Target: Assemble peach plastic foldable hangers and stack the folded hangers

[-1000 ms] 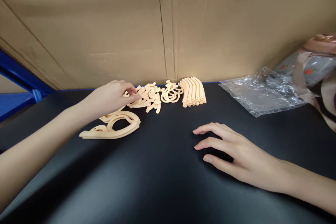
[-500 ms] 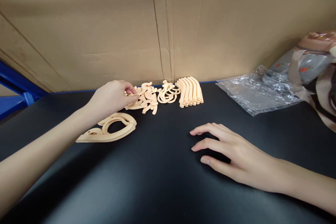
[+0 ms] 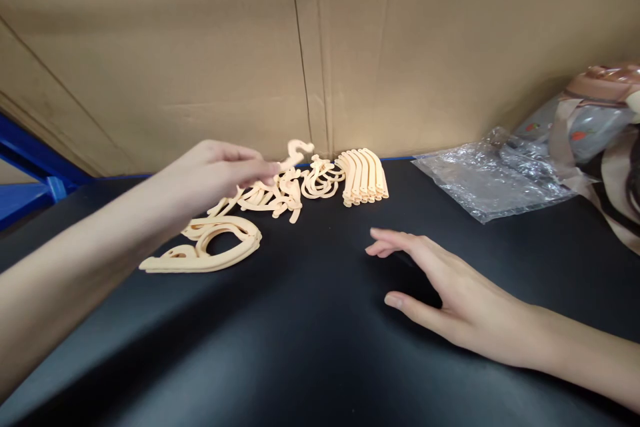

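Between its thumb and fingers my left hand (image 3: 220,177) pinches a small beige S-shaped hook piece (image 3: 299,151), raised above a loose pile of beige hook pieces (image 3: 267,197). Nearer me and partly behind my left forearm lie larger curved beige pieces (image 3: 227,260), stacked. Right of the pile are looped beige pieces (image 3: 320,185), then a neat row of curved beige arms (image 3: 364,177). My right hand (image 3: 445,280) is over the black table at the right, thumb and fingers apart, holding nothing.
A clear plastic bag (image 3: 485,177) lies on the black table (image 3: 310,333) at the right, beside a wrapped bundle with straps (image 3: 595,113). Cardboard (image 3: 225,47) stands upright along the back edge. A blue metal frame (image 3: 37,167) is at the left.
My left hand has lifted the S-shaped hook piece out of the loose pile. My right hand's thumb and fingers have spread wider, with the hand staying in nearly the same place.
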A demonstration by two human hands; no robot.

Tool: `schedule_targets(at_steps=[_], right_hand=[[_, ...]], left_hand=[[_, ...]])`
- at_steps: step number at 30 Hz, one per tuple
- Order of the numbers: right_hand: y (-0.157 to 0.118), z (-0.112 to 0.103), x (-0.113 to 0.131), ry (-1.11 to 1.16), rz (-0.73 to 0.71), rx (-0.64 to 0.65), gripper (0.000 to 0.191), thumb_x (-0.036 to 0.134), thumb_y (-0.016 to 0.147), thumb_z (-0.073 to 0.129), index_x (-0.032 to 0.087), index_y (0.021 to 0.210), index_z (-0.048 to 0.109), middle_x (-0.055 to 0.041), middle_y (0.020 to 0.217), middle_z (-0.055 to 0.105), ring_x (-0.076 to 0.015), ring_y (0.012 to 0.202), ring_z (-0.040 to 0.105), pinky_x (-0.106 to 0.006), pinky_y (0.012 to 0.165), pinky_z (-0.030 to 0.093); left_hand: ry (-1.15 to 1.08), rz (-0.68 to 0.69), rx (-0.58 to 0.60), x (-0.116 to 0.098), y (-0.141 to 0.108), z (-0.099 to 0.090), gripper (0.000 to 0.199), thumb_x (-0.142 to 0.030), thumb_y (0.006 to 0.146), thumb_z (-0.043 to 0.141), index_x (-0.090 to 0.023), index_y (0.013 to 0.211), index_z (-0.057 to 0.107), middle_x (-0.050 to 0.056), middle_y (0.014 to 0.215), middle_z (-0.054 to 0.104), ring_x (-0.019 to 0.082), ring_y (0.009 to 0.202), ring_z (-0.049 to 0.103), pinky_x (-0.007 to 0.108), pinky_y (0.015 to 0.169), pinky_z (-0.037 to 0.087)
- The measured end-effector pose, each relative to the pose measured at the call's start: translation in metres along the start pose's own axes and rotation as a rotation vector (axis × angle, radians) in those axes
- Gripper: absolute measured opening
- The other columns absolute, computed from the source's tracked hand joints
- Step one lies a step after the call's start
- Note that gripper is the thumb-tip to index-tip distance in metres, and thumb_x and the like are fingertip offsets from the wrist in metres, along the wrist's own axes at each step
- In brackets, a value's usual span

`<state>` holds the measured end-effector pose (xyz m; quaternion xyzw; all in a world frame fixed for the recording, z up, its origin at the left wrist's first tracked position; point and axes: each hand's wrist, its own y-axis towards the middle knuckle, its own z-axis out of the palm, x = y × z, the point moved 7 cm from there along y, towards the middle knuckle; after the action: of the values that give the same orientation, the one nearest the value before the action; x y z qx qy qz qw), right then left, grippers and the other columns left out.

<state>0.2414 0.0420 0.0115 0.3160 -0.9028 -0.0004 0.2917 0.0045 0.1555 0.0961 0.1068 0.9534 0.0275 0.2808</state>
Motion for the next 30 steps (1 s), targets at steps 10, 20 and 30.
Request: schedule_targets(at_steps=[10,20,30], right_hand=[[0.0,-0.002,-0.003,-0.031,0.022,-0.031,0.057,0.037,0.098,0.048,0.031,0.149,0.024,-0.0054,0.136,0.053,-0.0204,0.127,0.05,-0.044,0.108,0.042],[0.004,0.006,0.004,-0.123,-0.058,0.097,0.033,0.032,0.099,0.046,0.024,0.13,0.055,-0.0067,0.136,0.05,-0.0221,0.126,0.044,-0.041,0.106,0.041],[0.003,0.006,0.005,-0.143,-0.063,0.103,0.032,0.032,0.099,0.044,0.024,0.128,0.056,-0.007,0.136,0.049,-0.0221,0.125,0.045,-0.041,0.105,0.041]], left_hand=[[0.019,-0.017,0.623,-0.039,-0.077,0.089,0.04,-0.053,0.087,0.044,-0.025,0.069,0.067,-0.004,0.058,0.055,0.013,0.053,0.048,0.025,0.047,0.028],[0.423,0.202,0.631,-0.051,-0.1,0.101,0.037,-0.036,0.089,0.045,-0.02,0.056,0.05,-0.001,0.063,0.056,0.014,0.057,0.049,0.03,0.055,0.024],[0.643,0.157,0.172,-0.017,-0.031,0.034,0.028,-0.044,0.085,0.053,-0.025,0.066,0.062,0.003,0.066,0.063,0.02,0.056,0.053,0.03,0.053,0.025]])
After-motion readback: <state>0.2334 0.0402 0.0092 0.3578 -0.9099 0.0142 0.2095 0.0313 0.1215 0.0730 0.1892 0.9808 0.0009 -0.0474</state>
